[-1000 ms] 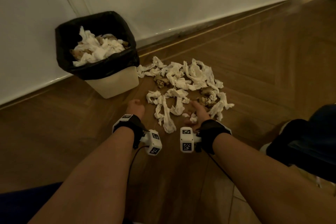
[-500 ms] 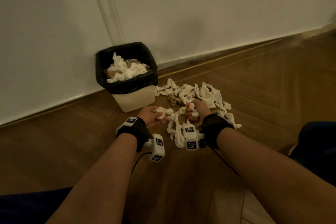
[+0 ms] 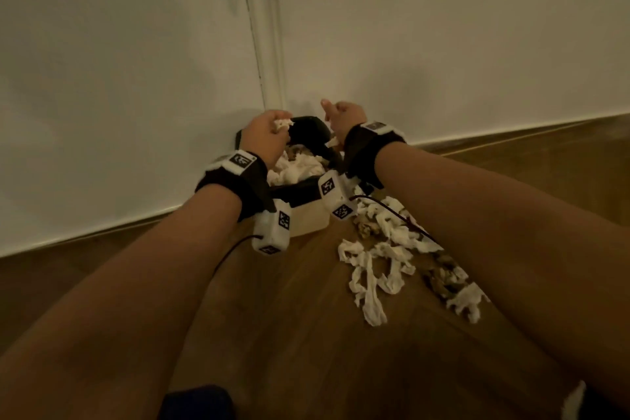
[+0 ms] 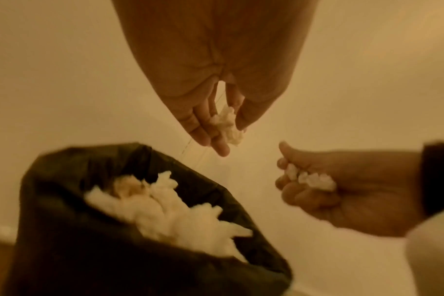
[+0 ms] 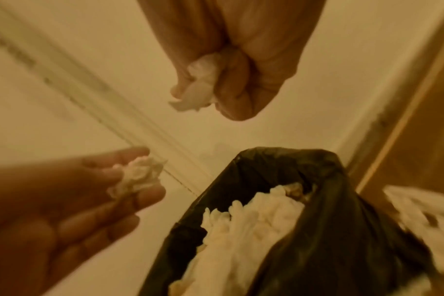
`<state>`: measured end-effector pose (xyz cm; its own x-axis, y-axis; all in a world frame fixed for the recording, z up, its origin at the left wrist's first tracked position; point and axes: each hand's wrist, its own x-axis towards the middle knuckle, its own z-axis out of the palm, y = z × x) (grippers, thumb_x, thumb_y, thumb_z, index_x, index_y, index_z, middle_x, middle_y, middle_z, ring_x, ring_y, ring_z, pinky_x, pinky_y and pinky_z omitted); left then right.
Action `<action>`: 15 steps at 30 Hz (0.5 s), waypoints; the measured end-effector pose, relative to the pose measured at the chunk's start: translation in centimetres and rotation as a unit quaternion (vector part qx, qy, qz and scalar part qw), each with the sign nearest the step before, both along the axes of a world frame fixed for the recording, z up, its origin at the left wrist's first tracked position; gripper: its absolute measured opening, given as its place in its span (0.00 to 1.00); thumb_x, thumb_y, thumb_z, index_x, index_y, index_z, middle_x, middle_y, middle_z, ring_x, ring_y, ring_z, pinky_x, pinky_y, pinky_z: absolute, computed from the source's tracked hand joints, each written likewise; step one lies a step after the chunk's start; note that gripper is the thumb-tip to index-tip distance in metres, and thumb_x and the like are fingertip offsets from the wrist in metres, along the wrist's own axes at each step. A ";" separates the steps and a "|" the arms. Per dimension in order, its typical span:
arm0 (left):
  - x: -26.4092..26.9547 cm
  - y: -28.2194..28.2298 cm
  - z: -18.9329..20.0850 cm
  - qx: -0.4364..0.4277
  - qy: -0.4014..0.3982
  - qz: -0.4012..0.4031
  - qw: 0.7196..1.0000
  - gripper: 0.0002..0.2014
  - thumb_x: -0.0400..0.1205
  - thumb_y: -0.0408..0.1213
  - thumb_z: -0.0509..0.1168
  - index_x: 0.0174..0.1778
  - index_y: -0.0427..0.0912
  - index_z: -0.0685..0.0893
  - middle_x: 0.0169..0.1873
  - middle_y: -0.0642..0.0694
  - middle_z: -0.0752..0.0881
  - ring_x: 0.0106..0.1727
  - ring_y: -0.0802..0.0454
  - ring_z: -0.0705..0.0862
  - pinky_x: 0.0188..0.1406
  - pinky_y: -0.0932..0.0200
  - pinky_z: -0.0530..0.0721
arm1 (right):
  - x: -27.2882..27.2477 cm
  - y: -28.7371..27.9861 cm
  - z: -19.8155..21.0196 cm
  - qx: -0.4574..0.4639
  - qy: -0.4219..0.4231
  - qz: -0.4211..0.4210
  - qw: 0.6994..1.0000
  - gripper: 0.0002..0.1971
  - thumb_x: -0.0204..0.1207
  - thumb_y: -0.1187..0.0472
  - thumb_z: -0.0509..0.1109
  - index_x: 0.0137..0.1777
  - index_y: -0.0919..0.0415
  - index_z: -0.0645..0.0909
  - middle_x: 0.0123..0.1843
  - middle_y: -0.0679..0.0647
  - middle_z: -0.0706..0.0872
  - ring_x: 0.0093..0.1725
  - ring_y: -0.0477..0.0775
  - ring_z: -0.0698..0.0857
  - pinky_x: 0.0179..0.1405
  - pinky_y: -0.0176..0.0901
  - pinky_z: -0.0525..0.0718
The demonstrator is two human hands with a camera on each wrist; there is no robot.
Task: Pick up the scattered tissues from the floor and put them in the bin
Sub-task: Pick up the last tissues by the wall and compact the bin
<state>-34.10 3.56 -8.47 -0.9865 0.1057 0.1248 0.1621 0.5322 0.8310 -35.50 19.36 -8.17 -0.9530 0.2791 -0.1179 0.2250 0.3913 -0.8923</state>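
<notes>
A dim room with a plain white wall (image 3: 119, 78) meeting a brown wooden floor (image 3: 289, 317) at a pale skirting board. Against the wall stands a small cream bin (image 3: 306, 223) lined with a black bag (image 4: 71, 230), already heaped with crumpled white tissues (image 4: 180, 218). Above the bin, on the left, the person's left hand (image 3: 264, 136) has its fingers curled round a small wad of tissue (image 3: 283, 124). Just beside it, with a gap between the two, the right hand (image 3: 342, 119) is closed tight on another wad (image 5: 199, 88). Both wrists wear black straps carrying white camera blocks. To the right of the bin, more scattered tissues (image 3: 378, 269), some white and some brownish, lie strewn across the floor.
</notes>
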 end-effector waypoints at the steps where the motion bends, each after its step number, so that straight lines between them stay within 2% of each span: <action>1: -0.9 -0.3 0.1 -0.039 -0.007 -0.011 0.999 0.19 0.80 0.26 0.56 0.64 0.44 0.81 0.56 0.40 0.86 0.52 0.46 0.86 0.43 0.64 0.79 | -1.0 -0.4 0.2 0.038 0.013 0.005 0.999 0.21 0.83 0.46 0.59 0.37 0.62 0.78 0.34 0.55 0.78 0.38 0.57 0.77 0.40 0.46 0.74; 4: -3.0 -1.0 -1.1 -0.119 -0.015 -0.045 0.992 0.23 0.79 0.21 0.52 0.64 0.44 0.81 0.63 0.40 0.82 0.60 0.44 0.83 0.54 0.57 0.79 | -3.6 -1.4 -0.2 0.138 0.009 0.021 0.990 0.19 0.84 0.46 0.56 0.45 0.61 0.77 0.37 0.53 0.77 0.37 0.55 0.74 0.39 0.42 0.68; 6: -3.9 -1.2 -2.6 -0.131 -0.034 -0.044 0.990 0.26 0.78 0.18 0.51 0.65 0.44 0.81 0.67 0.41 0.80 0.63 0.45 0.81 0.55 0.61 0.77 | -5.2 -1.8 -1.2 0.167 -0.015 0.027 0.985 0.19 0.85 0.47 0.54 0.58 0.63 0.76 0.51 0.58 0.80 0.43 0.58 0.75 0.41 0.44 0.69; 8: -4.4 -1.3 -4.1 -0.129 -0.055 -0.037 0.989 0.26 0.79 0.18 0.50 0.67 0.44 0.80 0.70 0.42 0.77 0.67 0.44 0.78 0.59 0.60 0.77 | -6.1 -2.1 -2.1 0.178 -0.071 0.037 0.981 0.21 0.85 0.47 0.50 0.66 0.62 0.72 0.65 0.63 0.75 0.53 0.63 0.78 0.49 0.48 0.73; 10: -4.7 -1.3 -5.3 -0.134 -0.073 -0.048 0.987 0.23 0.81 0.22 0.52 0.68 0.45 0.79 0.71 0.41 0.76 0.68 0.43 0.77 0.65 0.56 0.76 | -6.4 -2.3 -2.7 0.165 -0.099 0.038 0.981 0.21 0.86 0.49 0.50 0.70 0.61 0.70 0.71 0.64 0.71 0.65 0.66 0.75 0.62 0.52 0.73; 12: -5.1 -1.4 -6.0 -0.128 -0.092 -0.059 0.986 0.22 0.82 0.23 0.52 0.69 0.45 0.78 0.71 0.40 0.76 0.67 0.41 0.78 0.65 0.53 0.78 | -6.5 -2.4 -3.0 0.121 -0.105 0.035 0.986 0.21 0.86 0.54 0.49 0.73 0.63 0.68 0.74 0.65 0.70 0.71 0.65 0.71 0.69 0.53 0.69; 15: -5.6 -2.0 -6.1 -0.084 -0.112 -0.048 0.989 0.25 0.80 0.22 0.51 0.69 0.47 0.77 0.73 0.40 0.74 0.65 0.39 0.79 0.60 0.52 0.81 | -6.6 -2.5 -2.8 0.119 -0.120 0.087 0.982 0.20 0.88 0.62 0.45 0.74 0.70 0.67 0.76 0.66 0.69 0.73 0.64 0.71 0.72 0.49 0.68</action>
